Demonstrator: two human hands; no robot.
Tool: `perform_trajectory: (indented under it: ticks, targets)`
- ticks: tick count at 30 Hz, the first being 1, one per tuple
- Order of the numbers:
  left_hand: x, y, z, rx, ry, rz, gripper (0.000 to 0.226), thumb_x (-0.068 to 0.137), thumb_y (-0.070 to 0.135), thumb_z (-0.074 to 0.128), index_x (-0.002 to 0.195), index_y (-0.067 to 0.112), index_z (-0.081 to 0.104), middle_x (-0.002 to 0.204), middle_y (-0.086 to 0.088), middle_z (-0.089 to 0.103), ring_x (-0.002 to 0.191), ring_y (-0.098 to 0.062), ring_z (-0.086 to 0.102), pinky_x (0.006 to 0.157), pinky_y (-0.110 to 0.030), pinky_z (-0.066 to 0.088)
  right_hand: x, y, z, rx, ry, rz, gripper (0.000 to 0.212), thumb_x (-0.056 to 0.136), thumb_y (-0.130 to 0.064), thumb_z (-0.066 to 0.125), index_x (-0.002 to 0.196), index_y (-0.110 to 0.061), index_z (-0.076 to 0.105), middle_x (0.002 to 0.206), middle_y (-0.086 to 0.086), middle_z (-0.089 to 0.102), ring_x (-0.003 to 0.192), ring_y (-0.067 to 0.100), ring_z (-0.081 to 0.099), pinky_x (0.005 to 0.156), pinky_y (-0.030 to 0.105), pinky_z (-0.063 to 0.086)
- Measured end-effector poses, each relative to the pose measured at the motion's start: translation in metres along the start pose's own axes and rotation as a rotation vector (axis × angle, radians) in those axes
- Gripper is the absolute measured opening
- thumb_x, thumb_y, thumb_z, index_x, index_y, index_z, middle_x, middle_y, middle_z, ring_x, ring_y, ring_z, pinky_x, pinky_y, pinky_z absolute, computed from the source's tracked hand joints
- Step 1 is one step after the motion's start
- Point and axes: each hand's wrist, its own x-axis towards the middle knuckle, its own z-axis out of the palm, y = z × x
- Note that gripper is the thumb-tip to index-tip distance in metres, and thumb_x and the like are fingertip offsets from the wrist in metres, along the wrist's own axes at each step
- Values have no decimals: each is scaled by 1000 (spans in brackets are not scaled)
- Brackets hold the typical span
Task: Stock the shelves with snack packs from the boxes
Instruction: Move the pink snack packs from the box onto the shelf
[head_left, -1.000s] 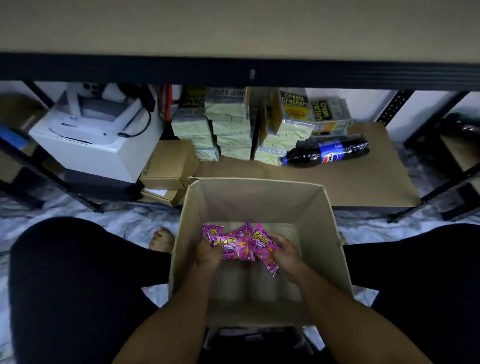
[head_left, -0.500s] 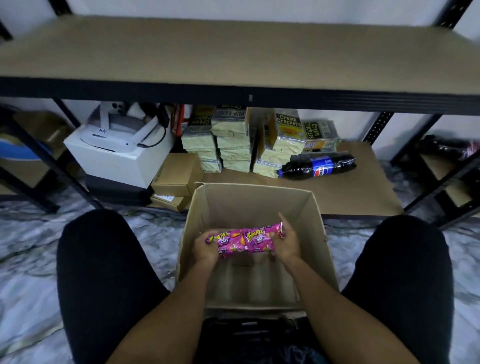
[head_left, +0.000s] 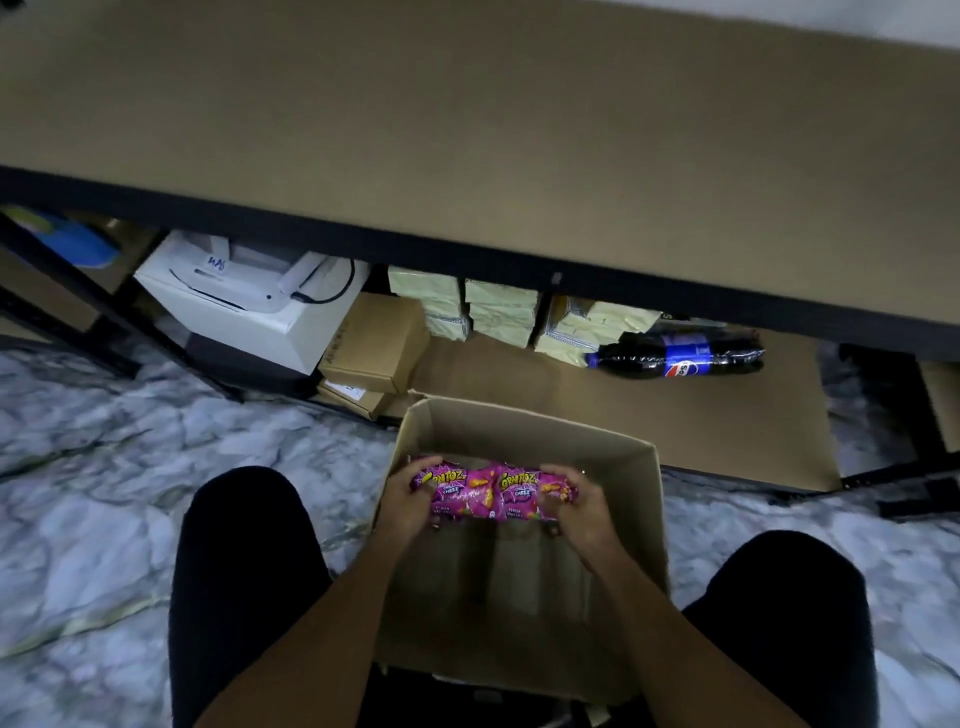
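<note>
A bunch of pink snack packs (head_left: 491, 493) is held level above the open cardboard box (head_left: 618, 457) that stands between my knees. My left hand (head_left: 410, 501) grips the bunch at its left end and my right hand (head_left: 576, 512) grips its right end, fingers curled over the packs. The inside of the box below looks dark and bare. A wide brown shelf board (head_left: 467, 130) with a black front rail fills the upper half of the view, with nothing on it.
On the lower shelf stand stacks of cream cracker packs (head_left: 498, 312), a lying cola bottle (head_left: 680, 356), small cardboard boxes (head_left: 374, 345) and a white machine (head_left: 244, 306). Black rack posts stand left and right. The floor is grey marble.
Both hands have gathered the packs into a tidy row and lifted them out of the box bottom toward its rim. My head has tilted up, showing more of the upper shelf.
</note>
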Motion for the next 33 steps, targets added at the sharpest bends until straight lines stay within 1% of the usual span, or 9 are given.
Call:
perform_trajectory:
  ticks: [3,7,13,15,18,22,26,30,33]
  targets:
    - [-11,25,-11,-76,3,-21,33,93,7,60,122,23,63,128,-13,54,95,-21,62,77,-45,60,-2,-29,-7,0,-35,28,33,87,7,63,110,-17,63,103,-3,60,93,16,63,63,20,58]
    - [-47,70,-33,-78,-48,-3,51,78,-2,74,124,15,60,118,-12,62,105,-27,63,76,-35,60,-26,-83,-18,-12,-68,45,32,86,6,65,107,-17,65,98,0,65,82,7,64,62,18,56]
    - [-116,169,-64,-180,-42,27,49,75,-11,72,115,16,62,101,2,64,95,-14,64,66,-23,57,-75,-188,-45,-14,-68,24,31,87,4,65,105,-21,67,100,4,68,73,4,68,57,20,55]
    - [-140,198,-83,-201,-51,45,51,75,-11,72,116,17,62,105,-2,66,100,-20,64,72,-28,58,-95,-223,-46,-9,-101,9,30,87,1,66,105,-24,67,110,9,67,83,10,69,58,23,56]
    - [-178,239,-113,-246,-21,64,51,75,-13,72,117,14,62,99,-4,68,90,-17,65,65,-23,57,-131,-273,-41,23,-132,4,34,86,2,66,103,-27,68,117,12,65,93,20,69,61,26,58]
    - [-219,303,-157,-276,-4,145,48,76,-14,71,114,15,62,93,-4,66,81,-14,62,58,-17,52,-178,-355,-31,182,-156,18,38,85,11,62,108,-19,67,111,13,69,80,16,72,61,27,60]
    - [-242,370,-210,-242,1,250,46,76,-12,72,112,16,64,100,-5,66,88,-12,63,74,-19,53,-220,-435,-19,305,-187,5,39,86,11,59,116,-14,63,104,13,71,71,13,72,52,25,56]
    - [-270,421,-261,-175,-48,342,49,76,-11,72,116,16,63,96,-2,68,83,-6,64,73,-14,50,-261,-479,8,271,-93,-83,39,82,4,67,111,-22,67,104,3,74,81,13,69,70,27,58]
    - [-281,460,-306,-139,-47,440,51,76,-8,74,117,19,64,100,-4,70,85,-7,66,77,-19,52,-283,-522,38,255,-52,-232,37,83,1,68,112,-23,68,99,-5,74,84,8,68,72,20,56]
